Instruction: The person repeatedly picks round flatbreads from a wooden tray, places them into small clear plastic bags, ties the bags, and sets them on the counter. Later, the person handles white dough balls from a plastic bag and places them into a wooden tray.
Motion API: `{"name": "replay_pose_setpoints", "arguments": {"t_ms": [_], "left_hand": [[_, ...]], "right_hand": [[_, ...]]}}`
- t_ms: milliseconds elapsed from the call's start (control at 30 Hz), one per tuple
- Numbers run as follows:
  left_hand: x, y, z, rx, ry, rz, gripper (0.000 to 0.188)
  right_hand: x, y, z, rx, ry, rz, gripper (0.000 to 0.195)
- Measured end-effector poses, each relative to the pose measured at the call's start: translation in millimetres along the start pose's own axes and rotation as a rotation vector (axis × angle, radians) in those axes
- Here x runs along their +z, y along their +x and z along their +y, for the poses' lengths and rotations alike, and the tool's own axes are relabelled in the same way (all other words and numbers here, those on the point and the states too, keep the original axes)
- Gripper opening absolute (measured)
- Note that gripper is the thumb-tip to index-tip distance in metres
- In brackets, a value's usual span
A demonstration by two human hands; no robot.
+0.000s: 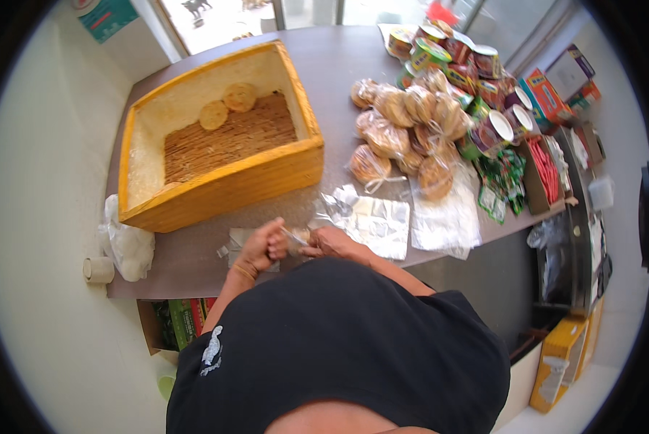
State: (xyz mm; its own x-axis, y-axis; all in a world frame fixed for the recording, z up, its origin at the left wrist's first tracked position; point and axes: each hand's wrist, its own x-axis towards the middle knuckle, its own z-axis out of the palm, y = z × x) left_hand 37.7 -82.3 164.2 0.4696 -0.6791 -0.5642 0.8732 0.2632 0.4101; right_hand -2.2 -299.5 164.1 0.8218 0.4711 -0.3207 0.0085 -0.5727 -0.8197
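Note:
Close against my dark shirt, my left hand is closed on one end of a clear plastic bag. My right hand grips the bag's other side. Something light brown shows through the plastic, perhaps a flatbread, mostly hidden by my fingers. Flat clear plastic bags lie just right of my right hand. Beyond my hands stands a yellow wooden box with a slatted base; two round flatbreads lie near its far side, and part of another shows at its near left corner.
Bagged flatbreads are piled right of the box, beside instant noodle cups. Green packets and a carton of red packets sit near the table's right edge. A white plastic bag and a paper roll are at the left.

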Motion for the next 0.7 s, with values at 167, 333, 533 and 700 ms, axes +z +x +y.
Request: {"name": "replay_pose_setpoints", "arguments": {"t_ms": [167,333,533,700], "left_hand": [[-19,19,6,0.084,-0.466,0.059,0.03],[60,30,19,0.356,0.221,-0.187,0.03],[41,20,28,0.543,0.598,0.155,0.046],[-127,11,-43,0.659,1.111,1.167,0.049]], "right_hand": [[-35,-28,8,-0.103,0.585,0.217,0.033],[-94,-17,25,-0.212,0.804,0.749,0.034],[-220,-41,-20,-0.219,0.19,1.142,0.037],[-250,-13,102,-0.146,-1.107,1.097,0.029]]}}
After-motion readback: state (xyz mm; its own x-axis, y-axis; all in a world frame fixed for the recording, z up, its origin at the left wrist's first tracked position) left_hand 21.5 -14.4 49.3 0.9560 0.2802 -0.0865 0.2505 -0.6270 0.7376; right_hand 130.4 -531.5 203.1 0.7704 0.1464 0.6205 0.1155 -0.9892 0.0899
